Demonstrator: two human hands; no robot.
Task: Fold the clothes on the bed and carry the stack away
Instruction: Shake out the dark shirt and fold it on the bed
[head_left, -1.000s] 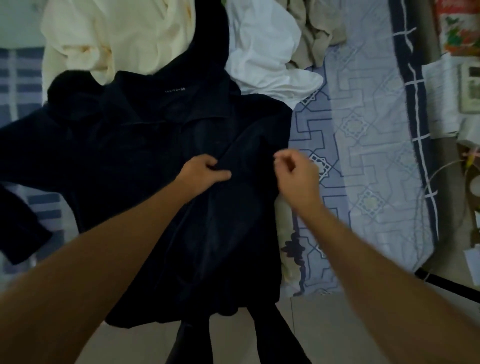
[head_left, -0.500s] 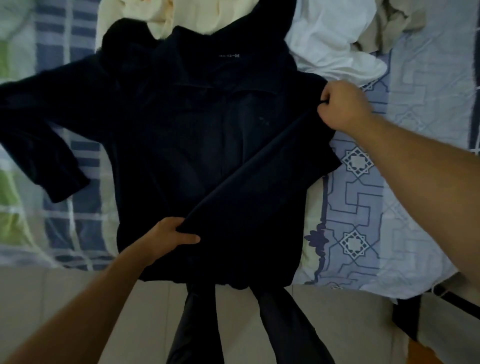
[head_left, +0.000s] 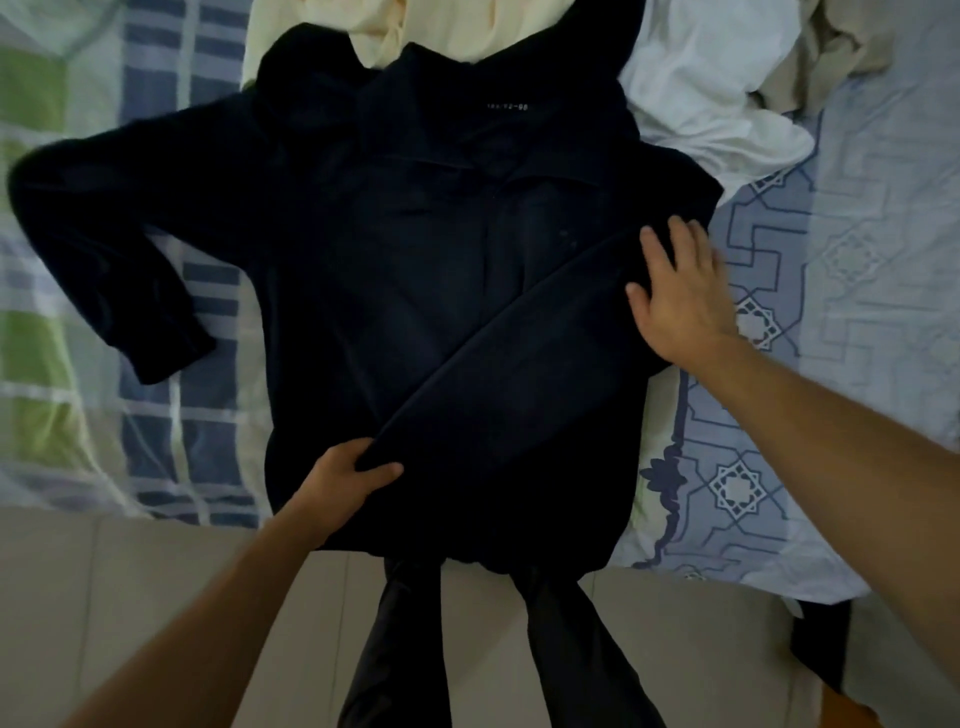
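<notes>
A dark navy jacket (head_left: 415, 270) lies spread front-up on the bed (head_left: 857, 260), collar away from me. Its right sleeve is folded diagonally across the chest toward the hem; its left sleeve stretches out to the left. My left hand (head_left: 343, 483) pinches the folded sleeve's end near the hem. My right hand (head_left: 680, 296) lies flat with fingers spread on the jacket's right shoulder fold. Behind the jacket sit a cream garment (head_left: 447, 26), a white garment (head_left: 711, 83) and a beige one (head_left: 841, 41), all crumpled.
The bedsheet is blue-patterned on the right and a green and blue check (head_left: 104, 389) on the left. The bed's front edge runs across the lower view above a tiled floor (head_left: 156, 597). My dark trouser legs (head_left: 405, 649) stand against that edge.
My right hand has let go of the jacket's shoulder edge and now presses flat on it. My left hand still grips the sleeve end near the hem. The view shifted slightly.
</notes>
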